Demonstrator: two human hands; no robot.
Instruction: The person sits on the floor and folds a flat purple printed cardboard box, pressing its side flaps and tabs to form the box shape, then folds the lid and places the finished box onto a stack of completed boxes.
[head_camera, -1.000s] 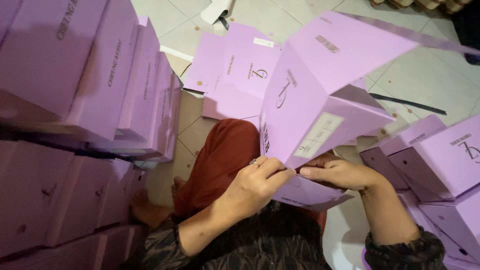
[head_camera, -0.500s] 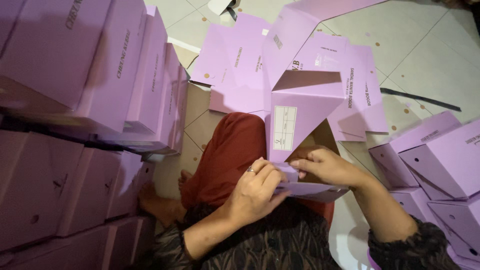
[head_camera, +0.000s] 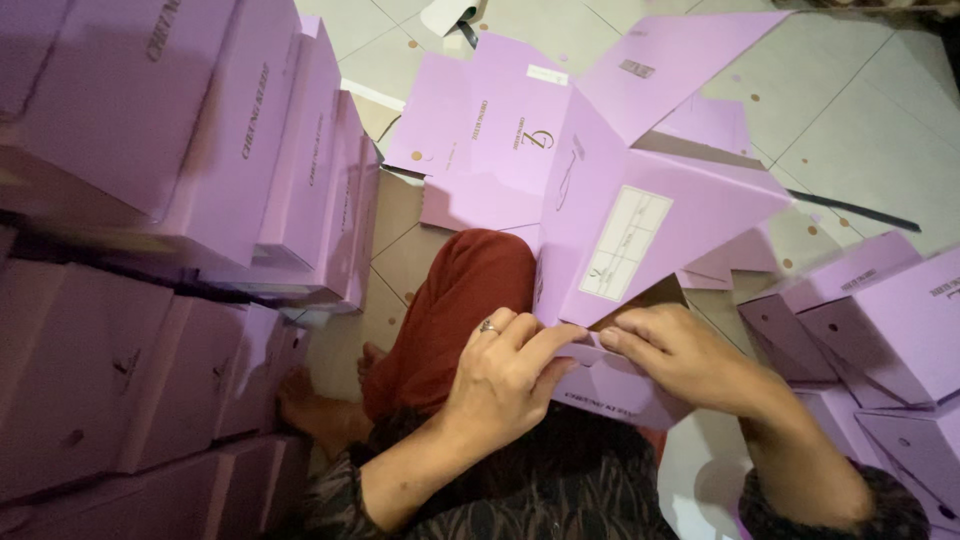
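Note:
A lilac cardboard box (head_camera: 640, 220), partly folded, stands over my lap with its lid flap raised toward the upper right and a white label on the side facing me. My left hand (head_camera: 505, 375), a ring on one finger, pinches the box's lower flap from the left. Opposite it, my right hand (head_camera: 680, 355) presses the same flap from the right. Both hands' fingertips meet at the flap's edge. My knee in red trousers (head_camera: 450, 310) lies under the box.
Stacks of finished lilac boxes (head_camera: 180, 180) tower along the left side. Flat lilac box blanks (head_camera: 470, 140) lie on the tiled floor (head_camera: 850, 110) ahead. More lilac boxes (head_camera: 880, 320) stand at the right. A dark strip (head_camera: 860, 212) lies on the tiles.
The box has turned between my hands, its labelled side now facing me and the lid flap swung up to the right. Both hands stay at the lower flap.

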